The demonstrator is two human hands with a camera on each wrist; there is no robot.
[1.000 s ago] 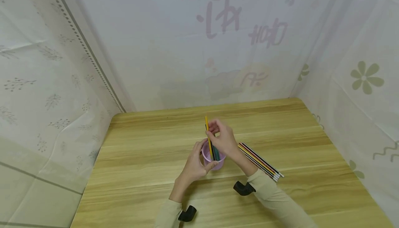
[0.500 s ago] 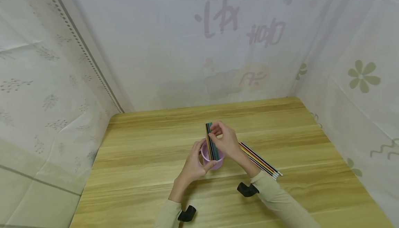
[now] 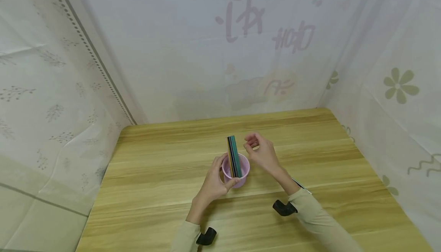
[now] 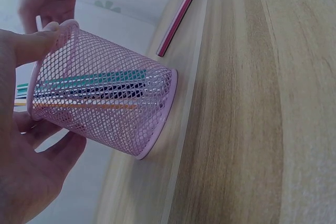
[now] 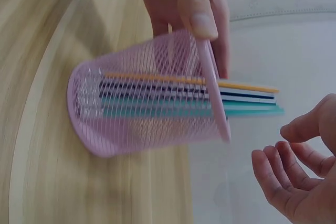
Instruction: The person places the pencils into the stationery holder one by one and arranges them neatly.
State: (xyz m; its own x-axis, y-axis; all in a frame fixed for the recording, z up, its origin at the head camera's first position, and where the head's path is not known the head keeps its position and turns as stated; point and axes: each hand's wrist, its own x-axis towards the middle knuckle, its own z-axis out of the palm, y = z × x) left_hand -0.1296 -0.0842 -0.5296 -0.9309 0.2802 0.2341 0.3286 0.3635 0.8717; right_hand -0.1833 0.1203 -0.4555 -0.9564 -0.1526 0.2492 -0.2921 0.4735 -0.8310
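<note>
A pink mesh pencil cup (image 3: 245, 164) stands on the wooden table with several pencils (image 3: 233, 152) leaning in it, green, dark and orange ones side by side. My left hand (image 3: 214, 181) grips the cup near its rim, thumb on the near side and fingers round the other. Right of the cup, my right hand (image 3: 263, 153) is in the air with loosely bent fingers and holds nothing. In the right wrist view its fingertips (image 5: 262, 158) are a short way from the pencils' upper ends.
More pencils lie on the table (image 3: 155, 171) to the right, mostly hidden under my right forearm; one end (image 3: 303, 187) shows beside the sleeve. In the left wrist view a red pencil (image 4: 181, 17) lies behind the cup. Patterned cloth (image 3: 193, 53) hangs round the table.
My right hand has let go of the pencils and moved right, away from the cup. The orange pencil has dropped lower into the cup. My left hand stays on the cup.
</note>
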